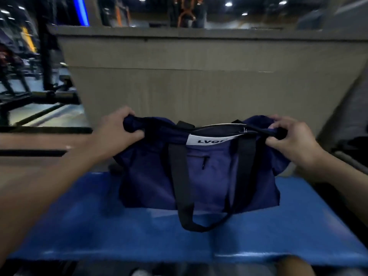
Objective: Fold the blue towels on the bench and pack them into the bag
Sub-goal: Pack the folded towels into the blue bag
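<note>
A navy duffel bag (199, 176) with black straps and a white label stands in front of me on a blue towel (119, 232) spread flat over the bench. My left hand (115, 130) grips the bag's left top end. At the right top end, my right hand (292, 140) pinches the fabric. The zip opening along the top looks slightly parted. One black handle loop hangs down the front of the bag. Whatever is inside the bag is hidden.
A tall grey-brown partition (199, 80) rises directly behind the bag. Gym machines and black frames (29, 92) stand at the left. A dark object (354, 144) lies at the right edge. The towel's front edge hangs near my knees.
</note>
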Demonstrator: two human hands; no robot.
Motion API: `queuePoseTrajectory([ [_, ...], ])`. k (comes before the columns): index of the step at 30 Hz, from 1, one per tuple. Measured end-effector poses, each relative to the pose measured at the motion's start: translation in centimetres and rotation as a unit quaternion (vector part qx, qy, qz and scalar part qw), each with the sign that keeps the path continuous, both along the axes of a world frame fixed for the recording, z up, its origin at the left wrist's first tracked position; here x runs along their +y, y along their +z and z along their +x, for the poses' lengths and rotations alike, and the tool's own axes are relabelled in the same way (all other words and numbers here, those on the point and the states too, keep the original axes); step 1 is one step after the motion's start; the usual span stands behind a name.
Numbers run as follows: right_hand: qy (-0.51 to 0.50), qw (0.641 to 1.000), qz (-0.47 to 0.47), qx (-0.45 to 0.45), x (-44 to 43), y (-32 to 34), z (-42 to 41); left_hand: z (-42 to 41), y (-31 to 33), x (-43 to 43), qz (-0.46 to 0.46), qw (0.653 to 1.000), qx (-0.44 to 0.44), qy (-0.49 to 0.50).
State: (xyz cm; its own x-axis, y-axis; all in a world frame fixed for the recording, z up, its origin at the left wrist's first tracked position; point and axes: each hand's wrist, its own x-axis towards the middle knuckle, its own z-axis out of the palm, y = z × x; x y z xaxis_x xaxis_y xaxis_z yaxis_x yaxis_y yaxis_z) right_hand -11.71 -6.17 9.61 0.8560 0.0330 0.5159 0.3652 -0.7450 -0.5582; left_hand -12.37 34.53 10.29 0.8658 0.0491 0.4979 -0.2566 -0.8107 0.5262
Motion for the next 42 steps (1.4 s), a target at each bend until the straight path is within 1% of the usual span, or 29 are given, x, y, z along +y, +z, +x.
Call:
queuePoseTrajectory([
  [3, -0.063, 0.998, -0.028, 0.005, -8.2, -0.2, -1.0, 2.3, -1.3, -8.0, -0.034, 0.996, 0.001, -0.087],
  [6, -0.102, 0.994, -0.043, 0.014, -16.1, -1.5, -2.0, 4.0, -3.3, -16.0, -0.059, 0.986, 0.005, -0.159],
  [11, -0.184, 0.978, -0.063, 0.078, -26.5, -5.6, -2.4, 6.9, -7.9, -27.3, -0.092, 0.976, 0.038, -0.192],
  [13, -0.209, 0.971, -0.068, 0.090, -28.9, -7.7, -2.1, 7.5, -9.5, -30.0, -0.104, 0.971, 0.054, -0.208],
  [15, -0.224, 0.969, -0.049, 0.088, -30.5, -9.9, -1.7, 8.4, -11.4, -32.0, -0.099, 0.969, 0.056, -0.217],
  [17, -0.227, 0.969, -0.030, 0.092, -31.5, -12.7, -1.0, 9.4, -13.8, -33.0, -0.087, 0.969, 0.063, -0.222],
  [19, -0.221, 0.968, -0.012, 0.118, -32.2, -16.0, -0.3, 10.4, -16.4, -33.1, -0.031, 0.973, 0.098, -0.208],
  [20, -0.220, 0.964, -0.002, 0.147, -32.3, -17.6, -0.2, 10.6, -17.7, -32.8, 0.027, 0.975, 0.117, -0.189],
  [21, -0.218, 0.959, 0.018, 0.178, -32.4, -19.3, -0.3, 10.8, -18.8, -32.5, 0.105, 0.972, 0.121, -0.170],
  [23, -0.201, 0.945, 0.100, 0.236, -32.5, -22.4, -1.1, 10.8, -20.4, -32.0, 0.249, 0.951, 0.074, -0.167],
  [24, -0.185, 0.937, 0.150, 0.255, -32.6, -23.8, -1.5, 10.7, -20.9, -32.0, 0.288, 0.937, 0.043, -0.194],
  [25, -0.177, 0.927, 0.196, 0.266, -32.6, -25.2, -1.8, 10.7, -21.2, -32.1, 0.306, 0.924, 0.019, -0.227],
  [26, -0.172, 0.921, 0.229, 0.265, -32.2, -26.1, -2.0, 10.5, -21.3, -32.2, 0.313, 0.916, 0.005, -0.250],
  [27, -0.170, 0.918, 0.249, 0.258, -31.9, -26.7, -2.1, 10.4, -21.6, -32.4, 0.318, 0.912, 0.009, -0.258],
  [30, -0.179, 0.912, 0.257, 0.264, -30.2, -26.8, -1.8, 10.1, -22.5, -32.0, 0.336, 0.910, 0.067, -0.233],
  [34, -0.173, 0.925, 0.202, 0.270, -29.1, -27.1, -1.3, 9.9, -23.3, -30.6, 0.330, 0.914, 0.100, -0.213],
  [42, -0.151, 0.932, 0.163, 0.285, -27.4, -27.0, -0.3, 9.3, -23.5, -29.0, 0.321, 0.924, 0.121, -0.169],
])
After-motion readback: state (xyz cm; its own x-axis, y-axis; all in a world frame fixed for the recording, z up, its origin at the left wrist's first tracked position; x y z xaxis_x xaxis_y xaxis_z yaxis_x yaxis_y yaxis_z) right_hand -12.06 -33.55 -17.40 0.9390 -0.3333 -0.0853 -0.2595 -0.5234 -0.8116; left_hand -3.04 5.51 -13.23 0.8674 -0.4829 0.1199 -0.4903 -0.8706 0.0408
